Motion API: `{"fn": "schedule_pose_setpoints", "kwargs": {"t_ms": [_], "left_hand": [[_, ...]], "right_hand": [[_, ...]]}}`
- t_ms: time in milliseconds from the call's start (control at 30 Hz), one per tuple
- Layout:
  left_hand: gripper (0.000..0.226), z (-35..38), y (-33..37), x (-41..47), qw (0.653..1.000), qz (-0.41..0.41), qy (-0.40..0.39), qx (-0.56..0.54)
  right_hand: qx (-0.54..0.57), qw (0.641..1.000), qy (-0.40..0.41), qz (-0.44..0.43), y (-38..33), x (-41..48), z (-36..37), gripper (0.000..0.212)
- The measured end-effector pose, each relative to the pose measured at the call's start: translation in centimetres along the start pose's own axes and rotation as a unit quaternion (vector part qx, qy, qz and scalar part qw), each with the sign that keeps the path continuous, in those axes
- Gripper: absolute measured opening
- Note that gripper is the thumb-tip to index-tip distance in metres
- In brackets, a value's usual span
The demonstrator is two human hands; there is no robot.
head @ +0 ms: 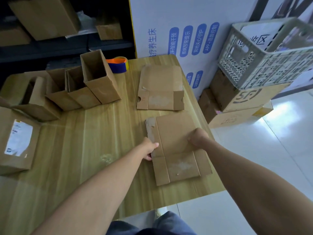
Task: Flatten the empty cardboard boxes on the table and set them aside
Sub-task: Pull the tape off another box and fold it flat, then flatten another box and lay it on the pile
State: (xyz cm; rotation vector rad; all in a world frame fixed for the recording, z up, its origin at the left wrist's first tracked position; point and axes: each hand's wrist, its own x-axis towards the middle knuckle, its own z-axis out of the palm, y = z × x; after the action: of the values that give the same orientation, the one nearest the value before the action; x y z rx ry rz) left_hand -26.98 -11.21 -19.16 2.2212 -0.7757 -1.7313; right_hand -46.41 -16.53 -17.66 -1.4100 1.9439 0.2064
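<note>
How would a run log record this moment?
phase: flattening | near box: flat on table | left hand: grips left edge | right hand: grips right edge | far flat box: set aside | upright boxes: pending

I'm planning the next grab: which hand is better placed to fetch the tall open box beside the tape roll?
Left, probably. The left hand grips the flattened box's left edge, on the side facing the tall open box; the right hand rests farther right and would have to cross over.
</note>
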Motion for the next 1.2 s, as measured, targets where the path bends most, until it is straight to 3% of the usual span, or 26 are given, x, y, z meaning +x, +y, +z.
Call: {"fn": "schedule_pose_setpoints", "kwargs": {"t_ms": [133, 333, 467, 600, 767, 833, 933, 1033, 1200], "left_hand": [[0.042, -0.1, 0.9, 0.0, 0.999, 0.027, 0.042, 0.010], [0.036, 0.1, 1.2, 0.9, 0.993, 0.035, 0.093, 0.056], [0.027, 0.1, 1.1, 1.7, 0.982, 0.034, 0.123, 0.138], [0.035, 0.0, 1.6, 2.6, 0.963, 0.071, 0.152, 0.213], [0.031, -0.3, 2.5, 3.1, 0.956, 0.078, 0.135, 0.249], [0.036, -0.1, 2.5, 3.0, 0.950, 0.086, 0.144, 0.262], [0.067, -0.3, 2.5, 2.2, 0.942, 0.107, 0.151, 0.279], [0.073, -2.3, 2.9, 0.7, 0.932, 0.155, 0.141, 0.296], [0.016, -10.1, 3.7, -2.6, 0.902, 0.231, 0.228, 0.284]], "right_hand": [[-0.006, 1.000, 0.001, 0.020, -0.6, 0.6, 0.1, 0.036], [-0.025, 0.999, 0.007, 0.019, -0.9, 1.3, -0.2, 0.059], [-0.059, 0.998, 0.025, -0.001, -0.2, 1.6, 0.4, 0.048], [-0.083, 0.996, 0.038, 0.007, 0.4, 1.9, 0.8, 0.046], [-0.051, 0.997, 0.046, 0.031, 0.8, 2.1, 1.4, 0.043], [-0.067, 0.996, 0.050, 0.036, 0.4, 1.8, 1.3, 0.044], [-0.191, 0.977, 0.082, 0.048, -1.4, 0.5, 1.0, 0.051], [-0.259, 0.958, 0.122, -0.010, -5.1, -0.5, 0.4, 0.051], [-0.194, 0.943, 0.110, -0.245, -15.4, -2.5, -0.6, 0.042]]}}
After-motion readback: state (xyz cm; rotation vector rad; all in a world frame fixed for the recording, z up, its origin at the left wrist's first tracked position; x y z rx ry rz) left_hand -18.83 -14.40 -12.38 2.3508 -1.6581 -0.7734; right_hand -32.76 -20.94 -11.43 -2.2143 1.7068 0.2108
